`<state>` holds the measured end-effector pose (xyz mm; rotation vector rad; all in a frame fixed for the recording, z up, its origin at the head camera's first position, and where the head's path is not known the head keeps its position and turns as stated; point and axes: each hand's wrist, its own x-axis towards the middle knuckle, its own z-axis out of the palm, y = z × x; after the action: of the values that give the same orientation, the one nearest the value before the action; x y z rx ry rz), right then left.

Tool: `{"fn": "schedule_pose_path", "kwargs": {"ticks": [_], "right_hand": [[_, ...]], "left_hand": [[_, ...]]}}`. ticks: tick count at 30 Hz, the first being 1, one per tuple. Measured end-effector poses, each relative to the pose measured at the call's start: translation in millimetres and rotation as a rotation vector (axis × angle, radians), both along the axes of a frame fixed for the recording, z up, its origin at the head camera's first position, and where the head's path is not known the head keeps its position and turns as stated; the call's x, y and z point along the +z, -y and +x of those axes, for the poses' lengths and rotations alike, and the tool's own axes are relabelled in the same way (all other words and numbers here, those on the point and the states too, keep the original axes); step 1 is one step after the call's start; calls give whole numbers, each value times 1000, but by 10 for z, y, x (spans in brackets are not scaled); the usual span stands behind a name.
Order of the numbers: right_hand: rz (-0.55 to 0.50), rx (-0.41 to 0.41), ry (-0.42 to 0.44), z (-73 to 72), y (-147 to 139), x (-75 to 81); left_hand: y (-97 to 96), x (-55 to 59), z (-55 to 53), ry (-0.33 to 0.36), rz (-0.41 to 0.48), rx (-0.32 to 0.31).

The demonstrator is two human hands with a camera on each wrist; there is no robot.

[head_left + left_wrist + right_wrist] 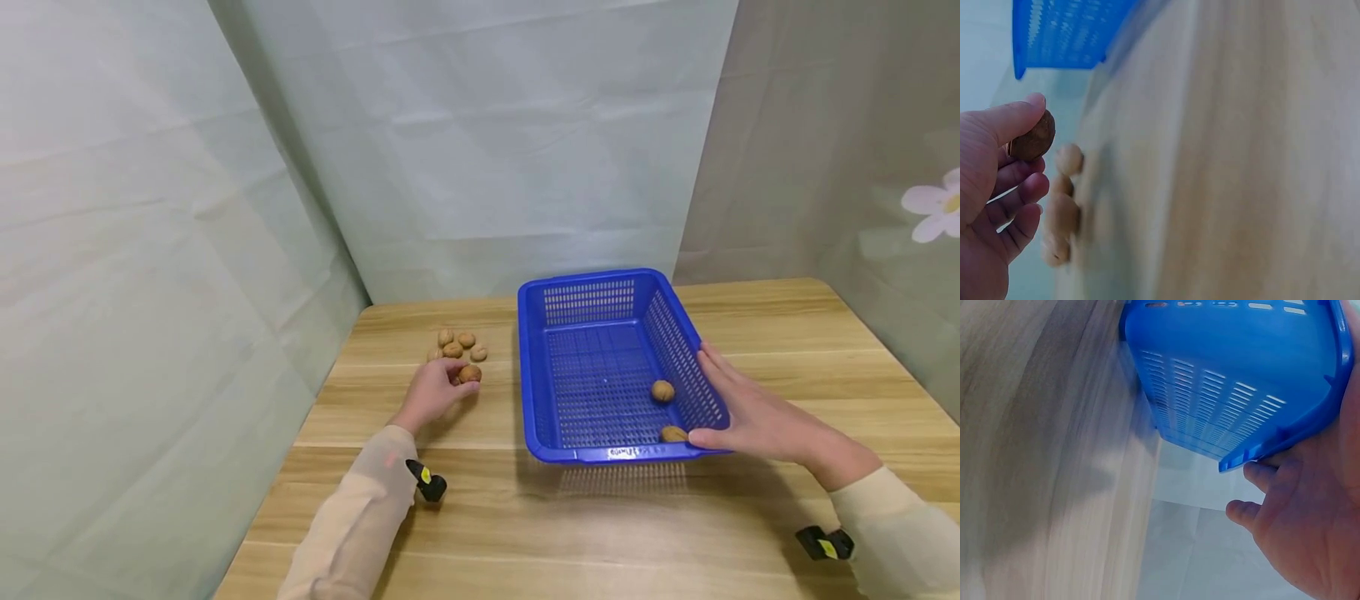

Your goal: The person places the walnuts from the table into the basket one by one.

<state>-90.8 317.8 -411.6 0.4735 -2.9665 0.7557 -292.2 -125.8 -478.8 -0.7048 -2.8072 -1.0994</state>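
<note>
Between thumb and fingers, my left hand (437,390) pinches a brown walnut (470,375). The left wrist view shows this walnut (1034,139) at the thumb tip, the other fingers loosely bent below. Just beyond the hand, several walnuts (452,350) lie in a cluster on the table. My right hand (757,417) grips the near right corner of a blue plastic basket (530,375), thumb over the rim, other fingers along the outer side. Inside the basket, one walnut (662,391) sits near the right wall and another (673,434) by the near wall, partly hidden.
The wooden table (600,533) has its far edge close to a pale cloth backdrop (480,150). Cloth also hangs at the left and right, the right one bearing a white flower print (933,204). Black wrist devices (427,482) are strapped over both sleeves.
</note>
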Motion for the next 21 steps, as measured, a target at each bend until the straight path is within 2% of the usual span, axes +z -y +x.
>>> {"fn": "schedule_pose_path", "kwargs": {"ticks": [6,15,21], "right_hand": [[22,8,-19,17,2,36],[40,0,-32,51,6,50],[25,1,-30,57,12,51]], "left_hand": [[-130,283,89,-63,6,-52],[-318,637,206,-181,20,-156],[-486,895,292,-245,7,-194]]}}
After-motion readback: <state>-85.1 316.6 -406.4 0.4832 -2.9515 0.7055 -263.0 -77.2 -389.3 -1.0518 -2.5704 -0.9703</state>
